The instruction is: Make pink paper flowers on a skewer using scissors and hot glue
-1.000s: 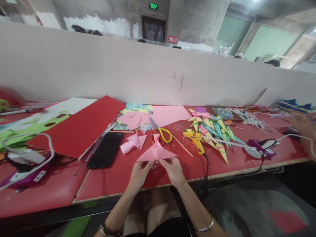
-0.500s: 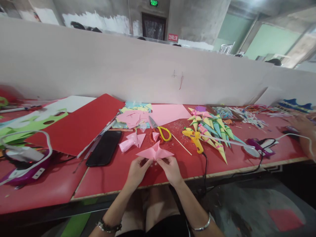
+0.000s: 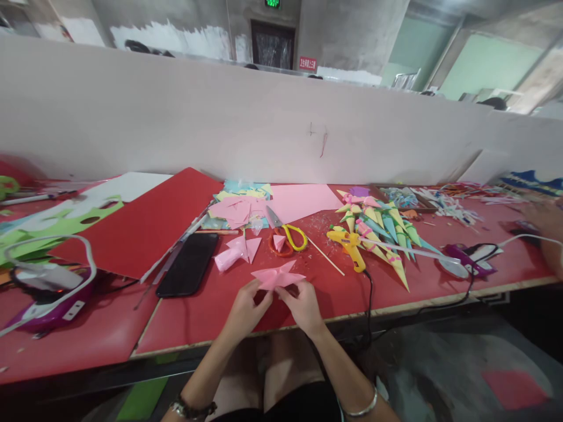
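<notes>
Between my two hands, over the table's front part, is a folded pink paper star [image 3: 278, 276] with pointed arms. My left hand [image 3: 248, 307] pinches its left side. My right hand [image 3: 301, 306] grips the right side, thumb toward the middle. Just beyond lie yellow-and-orange-handled scissors [image 3: 291, 235], with a small pink folded piece [image 3: 278, 242] on the handles. To their left are a pink paper shape [image 3: 250, 248] and a pink roll in clear wrap [image 3: 229, 258]. A thin wooden stick [image 3: 325, 255] rests right of the scissors.
A yellow glue gun [image 3: 350, 248] with a black cord lies by a pile of paper cones [image 3: 387, 228]. A black phone [image 3: 188, 265] and red card [image 3: 149, 228] are on the left. Pink sheets [image 3: 303, 200] lie behind. Another person's hand [image 3: 543, 225] is at the far right.
The pink star has tipped and turned, so its arms now spread flatter toward me. Both hands have shifted slightly, still holding it.
</notes>
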`<state>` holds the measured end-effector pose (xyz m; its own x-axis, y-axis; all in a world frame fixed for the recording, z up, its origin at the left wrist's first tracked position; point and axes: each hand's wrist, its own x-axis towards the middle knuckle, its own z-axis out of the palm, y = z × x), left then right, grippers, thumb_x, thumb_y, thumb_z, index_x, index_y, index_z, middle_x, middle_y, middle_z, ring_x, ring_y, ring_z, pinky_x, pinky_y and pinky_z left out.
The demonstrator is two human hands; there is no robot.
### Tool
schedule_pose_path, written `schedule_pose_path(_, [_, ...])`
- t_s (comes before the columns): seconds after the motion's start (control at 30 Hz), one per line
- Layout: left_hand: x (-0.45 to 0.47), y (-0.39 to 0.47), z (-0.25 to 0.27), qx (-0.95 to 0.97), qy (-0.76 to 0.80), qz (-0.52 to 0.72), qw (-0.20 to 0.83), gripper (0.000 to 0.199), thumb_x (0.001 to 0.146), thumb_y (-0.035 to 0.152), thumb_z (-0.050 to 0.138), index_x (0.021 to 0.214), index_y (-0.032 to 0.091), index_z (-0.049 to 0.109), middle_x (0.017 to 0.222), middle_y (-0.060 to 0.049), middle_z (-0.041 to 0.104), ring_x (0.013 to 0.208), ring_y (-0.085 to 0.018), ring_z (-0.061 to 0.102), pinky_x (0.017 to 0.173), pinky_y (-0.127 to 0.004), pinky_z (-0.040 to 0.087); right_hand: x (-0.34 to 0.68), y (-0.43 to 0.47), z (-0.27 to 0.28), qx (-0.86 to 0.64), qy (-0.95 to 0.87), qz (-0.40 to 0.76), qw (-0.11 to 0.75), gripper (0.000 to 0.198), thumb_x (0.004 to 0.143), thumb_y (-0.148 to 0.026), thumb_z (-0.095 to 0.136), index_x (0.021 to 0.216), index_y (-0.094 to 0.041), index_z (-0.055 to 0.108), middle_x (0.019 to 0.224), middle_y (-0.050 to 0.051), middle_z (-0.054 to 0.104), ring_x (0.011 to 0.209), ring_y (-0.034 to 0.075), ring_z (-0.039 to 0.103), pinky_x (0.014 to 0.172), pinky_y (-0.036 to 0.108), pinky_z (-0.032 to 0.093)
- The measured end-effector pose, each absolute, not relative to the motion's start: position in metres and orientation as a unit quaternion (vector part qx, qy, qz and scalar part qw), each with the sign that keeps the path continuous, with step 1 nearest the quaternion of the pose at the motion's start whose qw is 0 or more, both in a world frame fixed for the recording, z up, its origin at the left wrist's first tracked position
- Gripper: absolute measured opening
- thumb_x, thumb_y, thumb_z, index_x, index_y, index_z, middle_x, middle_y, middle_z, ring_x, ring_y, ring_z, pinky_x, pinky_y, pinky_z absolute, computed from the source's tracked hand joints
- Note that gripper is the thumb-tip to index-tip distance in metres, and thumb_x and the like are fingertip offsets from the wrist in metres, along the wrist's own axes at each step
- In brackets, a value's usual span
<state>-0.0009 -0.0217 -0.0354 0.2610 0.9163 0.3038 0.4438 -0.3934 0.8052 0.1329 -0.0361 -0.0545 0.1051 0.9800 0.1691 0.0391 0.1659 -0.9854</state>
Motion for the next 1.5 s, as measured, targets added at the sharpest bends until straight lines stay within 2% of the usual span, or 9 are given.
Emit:
schedule_pose_path(0.1, [-0.001, -0.024, -0.035, 0.751, 0.45, 0.386, 0.291, 0.017, 0.069, 0.025, 0.053, 0.08, 0.016, 0.063, 0.075, -0.004, 0.068, 0.067, -0.017, 0.06, 0.065, -0.027, 0.047, 0.133, -0.037, -0.053, -0.486, -0.524, 0.426, 0.555, 0.018, 0.071, -0.023, 0.06, 0.084, -0.013, 0.067, 0.081, 0.008, 0.07, 0.077, 0.022, 0.064, 0.071, 0.031, 0.05])
schedule_pose_path(0.27, [-0.002, -0.023, -0.034, 0.749, 0.449, 0.375, 0.311, 0.019, 0.073, 0.031, 0.054, 0.08, 0.018, 0.066, 0.077, -0.004, 0.068, 0.071, -0.018, 0.06, 0.068, -0.028, 0.047, 0.135, -0.039, -0.046, -0.483, -0.589, 0.383, 0.522, 0.012, 0.071, -0.018, 0.059, 0.079, -0.016, 0.068, 0.079, 0.007, 0.069, 0.076, 0.021, 0.062, 0.071, 0.03, 0.048])
schedule_pose_path(0.47, [-0.002, -0.022, -0.034, 0.701, 0.474, 0.416, 0.332, 0.017, 0.068, 0.034, 0.059, 0.061, 0.02, 0.063, 0.059, 0.001, 0.061, 0.056, -0.014, 0.054, 0.052, -0.022, 0.043, 0.133, -0.04, -0.045, -0.471, -0.636, 0.364, 0.491, 0.012, 0.069, -0.016, 0.06, 0.079, -0.018, 0.067, 0.078, 0.006, 0.068, 0.071, 0.019, 0.06, 0.067, 0.029, 0.047])
schedule_pose_path(0.63, [-0.003, -0.02, -0.032, 0.648, 0.496, 0.438, 0.377, 0.016, 0.066, 0.032, 0.06, 0.06, 0.018, 0.064, 0.064, -0.001, 0.066, 0.061, -0.017, 0.057, 0.06, -0.025, 0.047, 0.134, -0.038, -0.049, -0.467, -0.584, 0.407, 0.524, 0.006, 0.072, -0.022, 0.056, 0.07, -0.017, 0.059, 0.067, 0.002, 0.061, 0.065, 0.015, 0.057, 0.063, 0.026, 0.047])
schedule_pose_path(0.8, [-0.006, -0.018, -0.03, 0.635, 0.501, 0.434, 0.396, 0.017, 0.065, 0.032, 0.059, 0.063, 0.017, 0.065, 0.066, -0.002, 0.068, 0.062, -0.018, 0.06, 0.06, -0.027, 0.049, 0.133, -0.036, -0.051, -0.444, -0.533, 0.485, 0.533, 0.011, 0.072, -0.024, 0.056, 0.08, -0.017, 0.058, 0.071, 0.001, 0.061, 0.065, 0.014, 0.057, 0.061, 0.025, 0.047])
schedule_pose_path(0.97, [-0.006, -0.019, -0.028, 0.62, 0.504, 0.435, 0.416, 0.021, 0.066, 0.034, 0.058, 0.06, 0.015, 0.065, 0.068, -0.003, 0.07, 0.06, -0.018, 0.06, 0.06, -0.027, 0.05, 0.133, -0.038, -0.048, -0.46, -0.603, 0.434, 0.486, 0.014, 0.075, -0.025, 0.054, 0.067, -0.017, 0.062, 0.063, 0.001, 0.062, 0.06, 0.014, 0.056, 0.06, 0.023, 0.044])
schedule_pose_path(1.27, [-0.006, -0.02, -0.029, 0.61, 0.503, 0.437, 0.429, 0.023, 0.066, 0.035, 0.059, 0.055, 0.016, 0.064, 0.058, -0.001, 0.067, 0.055, -0.016, 0.057, 0.056, -0.025, 0.049, 0.133, -0.039, -0.046, -0.447, -0.607, 0.453, 0.477, 0.015, 0.076, -0.026, 0.053, 0.07, -0.017, 0.064, 0.066, 0.001, 0.064, 0.061, 0.013, 0.057, 0.06, 0.023, 0.044])
schedule_pose_path(1.5, [-0.004, -0.021, -0.027, 0.6, 0.512, 0.445, 0.424, 0.025, 0.067, 0.036, 0.057, 0.053, 0.015, 0.058, 0.053, 0.001, 0.06, 0.052, -0.013, 0.052, 0.053, -0.023, 0.045, 0.134, -0.04, -0.045, -0.451, -0.612, 0.438, 0.48, 0.012, 0.075, -0.023, 0.052, 0.067, -0.018, 0.059, 0.061, -0.002, 0.056, 0.058, 0.012, 0.052, 0.058, 0.021, 0.042])
